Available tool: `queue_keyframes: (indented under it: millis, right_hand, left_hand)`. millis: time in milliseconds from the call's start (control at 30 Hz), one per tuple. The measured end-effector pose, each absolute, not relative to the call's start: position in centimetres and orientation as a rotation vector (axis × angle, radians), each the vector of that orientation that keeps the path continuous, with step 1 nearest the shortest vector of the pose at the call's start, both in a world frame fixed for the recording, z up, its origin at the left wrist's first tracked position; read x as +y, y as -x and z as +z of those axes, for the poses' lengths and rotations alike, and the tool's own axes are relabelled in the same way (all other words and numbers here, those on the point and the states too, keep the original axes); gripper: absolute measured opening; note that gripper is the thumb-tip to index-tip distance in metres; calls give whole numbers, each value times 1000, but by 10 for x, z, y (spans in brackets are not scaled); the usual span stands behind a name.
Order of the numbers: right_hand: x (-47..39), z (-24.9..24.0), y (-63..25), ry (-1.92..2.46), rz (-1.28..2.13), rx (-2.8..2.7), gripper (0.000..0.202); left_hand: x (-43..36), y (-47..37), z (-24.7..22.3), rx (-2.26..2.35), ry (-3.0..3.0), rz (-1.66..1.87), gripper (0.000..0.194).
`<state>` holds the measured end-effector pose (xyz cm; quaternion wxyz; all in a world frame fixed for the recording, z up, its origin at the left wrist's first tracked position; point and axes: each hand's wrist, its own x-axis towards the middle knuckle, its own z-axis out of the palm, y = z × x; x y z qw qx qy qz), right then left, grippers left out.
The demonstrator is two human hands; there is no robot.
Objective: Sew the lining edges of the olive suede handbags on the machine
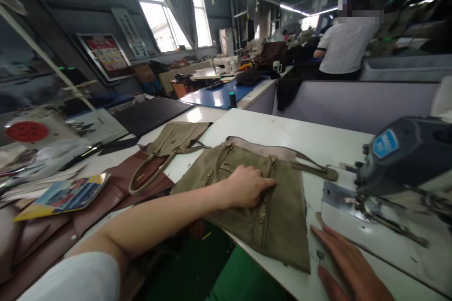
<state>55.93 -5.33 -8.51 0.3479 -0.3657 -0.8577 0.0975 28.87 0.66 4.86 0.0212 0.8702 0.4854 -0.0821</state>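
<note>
An olive-green handbag (286,216) with handles and metal fittings lies flat on the white sewing table, its lower edge reaching past the table's front. On its front rests my left hand (247,186), index finger stretched to the right, the other fingers curled against the fabric. Right of the bag, low in view, my right hand (353,263) lies with long fingers stretched and thumb apart. A pale surface with a small dark mark shows between them; what it is I cannot make out. A narrow olive strap (314,169) extends from the bag's upper right.
A sewing machine (406,155) stands at the right. Another olive bag piece (176,138) with a looped handle lies left, near brown leather (116,174) and a colourful booklet (70,195). Behind are a thread spool (232,100), a grey partition (353,106) and a person in white (348,47).
</note>
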Motion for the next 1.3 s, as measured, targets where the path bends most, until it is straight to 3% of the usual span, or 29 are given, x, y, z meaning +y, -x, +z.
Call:
queue_keyframes:
  millis: [100,200,333,400,467,567,700,867,1067,1200,1300]
  right_hand:
    - [-69,-67,-548,962,97,-2358,61]
    - [-76,-51,-537,1024,216,-2462,71]
    - [-70,-38,-522,1039,411,-2461,78]
    - [-63,-35,-511,1003,503,-2456,65]
    - [-58,-33,-502,957,581,-2457,39]
    - [-57,-31,-495,980,657,-2403,21]
    - [-65,-28,-495,1058,709,-2273,19]
    - [-73,-32,-492,1081,636,-2256,21]
    - [-79,-23,-496,1109,693,-2151,23]
    - [-69,-13,-502,1087,863,-2063,31]
    - [-61,-13,-505,1093,909,-2042,34]
  left_hand:
    - [6,-275,60,1456,-2702,-108,48]
    - [20,-260,104,1436,-2549,163,49]
    - [54,-263,146,1945,-2916,619,34]
    - [69,-278,130,1787,-3206,567,34]
    - [78,-297,92,1401,-3297,304,33]
    - [78,-320,32,1306,-3046,51,53]
    - [73,-339,-3,1463,-2943,80,50]
    - [102,-332,19,1588,-2853,39,23]
    - [143,-283,43,1792,-2705,249,31]
    - [140,-292,2,1410,-2658,380,45]
    - [138,-302,-17,1007,-2582,445,44]
